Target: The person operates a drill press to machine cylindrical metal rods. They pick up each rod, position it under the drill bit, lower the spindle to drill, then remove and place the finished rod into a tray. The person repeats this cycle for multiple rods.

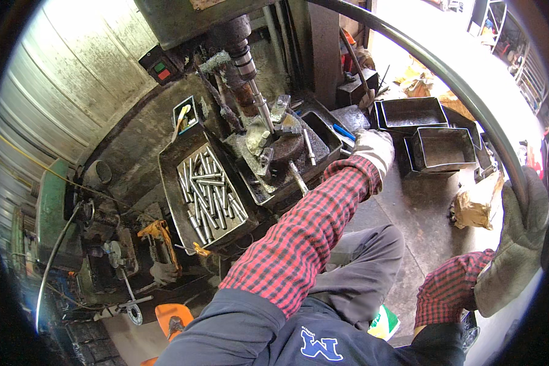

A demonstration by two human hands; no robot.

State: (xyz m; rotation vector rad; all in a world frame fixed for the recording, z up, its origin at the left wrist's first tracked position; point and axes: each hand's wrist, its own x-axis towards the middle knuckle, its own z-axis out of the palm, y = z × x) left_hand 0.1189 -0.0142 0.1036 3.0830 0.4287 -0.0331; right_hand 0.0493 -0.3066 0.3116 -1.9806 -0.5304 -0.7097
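Observation:
My left hand (374,150), in a pale glove, is at the right side of the drill press table, its fingers curled. A blue stick-shaped thing (344,132) lies beside its fingertips; what the fingers hold, if anything, is hidden. At the far right, my gloved right hand (518,235) is wrapped round a long, curved dark lever (463,91). The spindle with its drill bit (262,107) points down at the round clamping fixture (287,148), which has metal jaws and shavings on it. A metal pin (309,147) stands at the fixture's right side.
Left of the fixture, a dark metal tray (172,204) holds many shiny metal pins (208,192). Dark metal bins (442,148) stand to the right near a paper sack (479,201). A switch box (160,67) with green and red buttons hangs at upper left. An orange object (172,318) is below.

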